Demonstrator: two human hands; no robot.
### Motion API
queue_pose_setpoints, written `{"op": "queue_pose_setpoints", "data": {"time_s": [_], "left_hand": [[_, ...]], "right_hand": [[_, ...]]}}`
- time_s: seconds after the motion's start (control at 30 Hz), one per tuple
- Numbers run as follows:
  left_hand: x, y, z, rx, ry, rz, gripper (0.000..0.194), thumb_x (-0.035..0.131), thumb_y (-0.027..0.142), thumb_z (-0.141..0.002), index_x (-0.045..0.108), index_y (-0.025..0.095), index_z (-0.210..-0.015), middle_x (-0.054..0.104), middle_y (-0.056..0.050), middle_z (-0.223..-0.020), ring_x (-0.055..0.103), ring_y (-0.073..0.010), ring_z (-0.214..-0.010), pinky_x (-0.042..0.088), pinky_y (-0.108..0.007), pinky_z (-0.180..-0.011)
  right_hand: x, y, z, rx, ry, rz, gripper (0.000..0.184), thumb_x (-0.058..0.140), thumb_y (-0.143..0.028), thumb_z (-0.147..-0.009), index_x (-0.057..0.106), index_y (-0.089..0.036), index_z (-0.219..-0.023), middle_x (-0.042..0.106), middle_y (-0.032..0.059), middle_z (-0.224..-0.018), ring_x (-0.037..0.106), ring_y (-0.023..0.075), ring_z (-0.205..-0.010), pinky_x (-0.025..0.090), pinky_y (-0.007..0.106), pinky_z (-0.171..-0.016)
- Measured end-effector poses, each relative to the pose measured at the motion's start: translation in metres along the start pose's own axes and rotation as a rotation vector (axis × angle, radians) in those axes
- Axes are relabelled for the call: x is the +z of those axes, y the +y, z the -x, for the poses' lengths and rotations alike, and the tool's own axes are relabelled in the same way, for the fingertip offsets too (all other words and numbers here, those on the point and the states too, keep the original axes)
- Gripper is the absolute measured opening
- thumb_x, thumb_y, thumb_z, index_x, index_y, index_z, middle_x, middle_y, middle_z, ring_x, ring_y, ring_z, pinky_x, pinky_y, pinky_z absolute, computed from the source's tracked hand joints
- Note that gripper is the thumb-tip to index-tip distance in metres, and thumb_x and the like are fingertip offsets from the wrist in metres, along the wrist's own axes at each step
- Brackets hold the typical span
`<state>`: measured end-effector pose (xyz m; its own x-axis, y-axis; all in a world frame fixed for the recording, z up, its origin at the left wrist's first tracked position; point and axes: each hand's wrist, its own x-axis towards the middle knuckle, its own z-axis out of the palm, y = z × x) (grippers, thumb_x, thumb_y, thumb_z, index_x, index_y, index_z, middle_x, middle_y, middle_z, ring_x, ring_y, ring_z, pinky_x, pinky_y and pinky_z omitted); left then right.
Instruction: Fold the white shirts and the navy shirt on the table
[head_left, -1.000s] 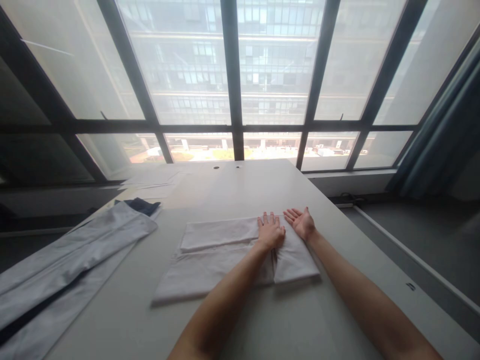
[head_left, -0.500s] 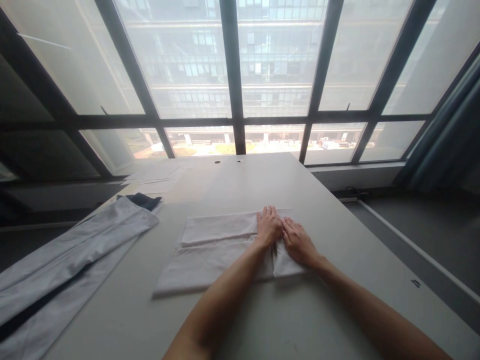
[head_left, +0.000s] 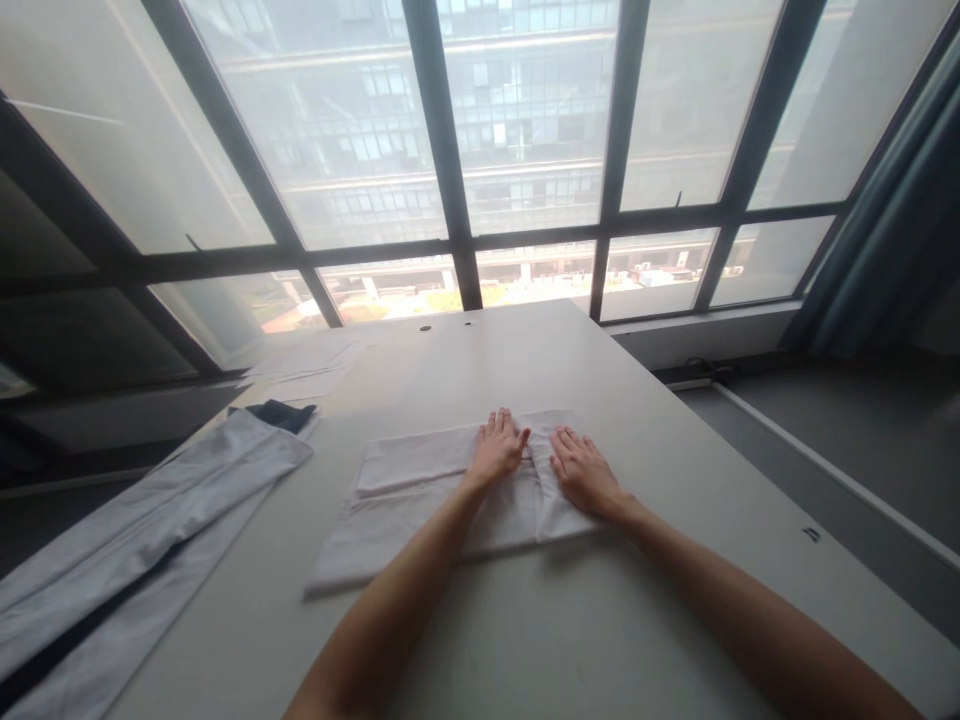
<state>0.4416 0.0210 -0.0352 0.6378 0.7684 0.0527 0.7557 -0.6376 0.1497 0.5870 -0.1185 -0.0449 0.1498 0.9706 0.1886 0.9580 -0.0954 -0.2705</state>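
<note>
A white folded cloth (head_left: 420,465), perhaps a garment, lies flat on the white table (head_left: 247,630). A long folded strip runs along its far side, and its right end is folded over. My left hand (head_left: 499,450) rests palm down on the cloth just left of that fold, fingers stretched forward and thumb out to the right. Flat on the folded right end lies my right hand (head_left: 585,470), its fingers pointing forward and left. A gap separates the two hands, and neither grips anything. The cloth under both palms is hidden.
On the left of the table lies a pile of pale grey-white garments (head_left: 150,540) with a dark lining. Sheets of paper (head_left: 300,370) lie at the far left. Large windows (head_left: 525,120) stand beyond the table, with a blue curtain (head_left: 862,250) at the right.
My hands, which were side by side and touching, have moved apart. My left hand has slid left over the cloth, uncovering more of the folded right end. The view has tilted slightly.
</note>
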Motion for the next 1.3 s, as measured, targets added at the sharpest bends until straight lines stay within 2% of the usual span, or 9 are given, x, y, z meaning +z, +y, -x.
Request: {"op": "queue_pose_setpoints", "data": {"time_s": [0.1,0.27,0.43,0.6,0.73,0.93,1.1,1.2,1.3], "left_hand": [[-0.005,-0.049,0.026,0.017,-0.033,-0.071,0.069,0.013,0.054,-0.106,0.023,0.014,-0.161,0.017,-0.014,-0.167,0.012,-0.0304,-0.155,0.018,-0.053,-0.122],[-0.027,-0.138,0.079,-0.109,-0.072,-0.154,0.061,0.019,0.047,-0.107,0.026,0.019,-0.161,0.02,-0.012,-0.167,0.017,-0.0313,-0.154,0.02,-0.057,-0.12],[-0.041,-0.192,0.126,-0.2,-0.056,-0.178,0.057,0.022,0.04,-0.107,0.029,0.018,-0.159,0.025,-0.013,-0.165,0.018,-0.0296,-0.154,0.022,-0.059,-0.118],[-0.04,-0.206,0.149,-0.275,0.057,-0.115,0.056,0.026,0.032,-0.104,0.037,0.009,-0.154,0.029,-0.016,-0.164,0.025,-0.0284,-0.152,0.024,-0.05,-0.12],[-0.052,-0.215,0.153,-0.341,0.194,-0.042,0.051,0.036,0.025,-0.097,0.051,0.009,-0.143,0.05,-0.019,-0.149,0.044,-0.0265,-0.14,0.033,-0.037,-0.115],[-0.076,-0.245,0.166,-0.533,0.05,0.095,0.029,0.048,0.036,-0.092,0.067,0.016,-0.099,0.073,-0.013,-0.097,0.069,-0.0279,-0.099,0.049,-0.031,-0.084],[-0.078,-0.253,0.174,-0.582,-0.056,0.243,0.041,0.048,0.052,-0.091,0.063,0.017,-0.074,0.068,-0.006,-0.066,0.066,-0.0227,-0.065,0.042,-0.027,-0.06],[-0.076,-0.249,0.174,-0.544,-0.065,0.318,0.048,0.047,0.059,-0.088,0.058,0.018,-0.065,0.062,-0.003,-0.059,0.06,-0.0198,-0.057,0.037,-0.026,-0.055],[-0.076,-0.242,0.172,-0.563,-0.048,0.233,0.05,0.047,0.059,-0.088,0.053,0.019,-0.06,0.056,-0.002,-0.055,0.057,-0.0193,-0.055,0.029,-0.026,-0.052]], "right_hand": [[-0.001,0.0,0.001,-0.003,0.005,-0.006,0.058,0.028,-0.033,-0.103,0.04,-0.006,-0.153,0.032,0.0173,-0.162,0.027,0.0279,-0.151,0.017,0.048,-0.123],[0.001,0.001,0.003,-0.007,0.001,-0.028,0.058,0.028,-0.033,-0.102,0.041,-0.006,-0.153,0.032,0.0173,-0.162,0.027,0.0273,-0.151,0.016,0.048,-0.123],[0.007,0.007,0.0,-0.025,0.025,-0.01,0.058,0.028,-0.033,-0.102,0.042,-0.008,-0.152,0.033,0.0168,-0.161,0.028,0.0267,-0.151,0.016,0.047,-0.123],[0.005,0.016,-0.007,-0.045,0.003,-0.017,0.057,0.031,-0.035,-0.102,0.044,-0.011,-0.152,0.037,0.0142,-0.16,0.032,0.0256,-0.149,0.022,0.046,-0.122],[0.005,0.022,-0.009,-0.048,0.016,-0.003,0.057,0.033,-0.036,-0.101,0.047,-0.011,-0.15,0.04,0.0136,-0.159,0.035,0.026,-0.148,0.024,0.046,-0.122],[0.009,0.025,-0.009,-0.056,0.029,0.011,0.057,0.033,-0.038,-0.101,0.049,-0.012,-0.149,0.042,0.0125,-0.158,0.037,0.0264,-0.147,0.027,0.045,-0.122],[0.009,0.025,-0.009,-0.057,0.041,0.018,0.057,0.032,-0.037,-0.102,0.049,-0.01,-0.149,0.042,0.0127,-0.158,0.038,0.0269,-0.147,0.027,0.044,-0.122],[0.008,0.024,-0.008,-0.058,0.047,0.013,0.057,0.032,-0.037,-0.101,0.05,-0.01,-0.148,0.044,0.0134,-0.157,0.039,0.0267,-0.146,0.027,0.045,-0.122],[0.008,0.022,-0.007,-0.049,0.063,0.009,0.055,0.034,-0.036,-0.101,0.051,-0.01,-0.147,0.046,0.0138,-0.155,0.04,0.0265,-0.145,0.028,0.044,-0.121]]}}
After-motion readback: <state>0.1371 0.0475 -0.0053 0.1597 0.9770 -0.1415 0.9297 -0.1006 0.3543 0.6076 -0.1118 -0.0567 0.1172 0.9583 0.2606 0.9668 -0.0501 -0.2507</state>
